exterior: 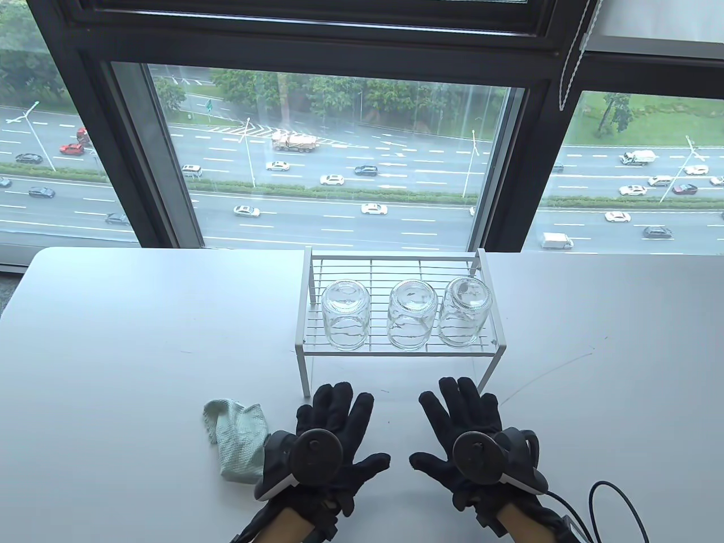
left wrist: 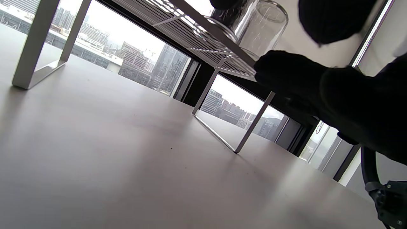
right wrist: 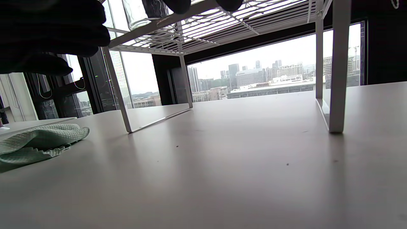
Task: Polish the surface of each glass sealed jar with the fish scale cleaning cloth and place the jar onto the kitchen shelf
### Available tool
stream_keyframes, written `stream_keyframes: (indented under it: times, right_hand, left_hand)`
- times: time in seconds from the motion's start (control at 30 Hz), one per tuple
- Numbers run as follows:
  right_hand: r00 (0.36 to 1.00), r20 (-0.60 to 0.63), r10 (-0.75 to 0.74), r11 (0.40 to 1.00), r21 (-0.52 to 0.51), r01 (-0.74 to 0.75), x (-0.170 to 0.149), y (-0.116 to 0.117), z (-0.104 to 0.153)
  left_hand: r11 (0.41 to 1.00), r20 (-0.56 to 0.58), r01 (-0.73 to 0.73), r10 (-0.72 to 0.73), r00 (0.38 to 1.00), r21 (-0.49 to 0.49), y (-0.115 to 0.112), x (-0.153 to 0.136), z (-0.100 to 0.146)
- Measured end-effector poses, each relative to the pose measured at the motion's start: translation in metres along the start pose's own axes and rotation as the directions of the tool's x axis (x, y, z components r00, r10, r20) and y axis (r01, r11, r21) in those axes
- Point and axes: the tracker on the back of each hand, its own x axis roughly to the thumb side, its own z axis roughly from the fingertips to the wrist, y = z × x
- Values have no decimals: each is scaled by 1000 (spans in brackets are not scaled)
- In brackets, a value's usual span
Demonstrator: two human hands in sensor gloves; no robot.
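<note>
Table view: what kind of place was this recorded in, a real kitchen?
Probably not a kitchen: likely a high-rise office or lab room. A plain white table stands against a large window overlooking a multi-lane highway, with only a white wire shelf of glass jars.

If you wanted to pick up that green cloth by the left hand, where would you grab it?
Probably the cloth's raised, crumpled fold near its far end, pinched from above with the left hand. It lies flat on the table, so only a bunched ridge offers a grip.
</note>
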Motion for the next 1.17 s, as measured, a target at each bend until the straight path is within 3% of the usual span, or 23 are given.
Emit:
stream_keyframes:
  times: [1.17]
  right_hand:
    - [999, -27, 23, 1000, 11, -23, -5, 2, 3]
  left_hand:
    - [1000, -31, 21, -21, 999, -17, 0, -6, 1]
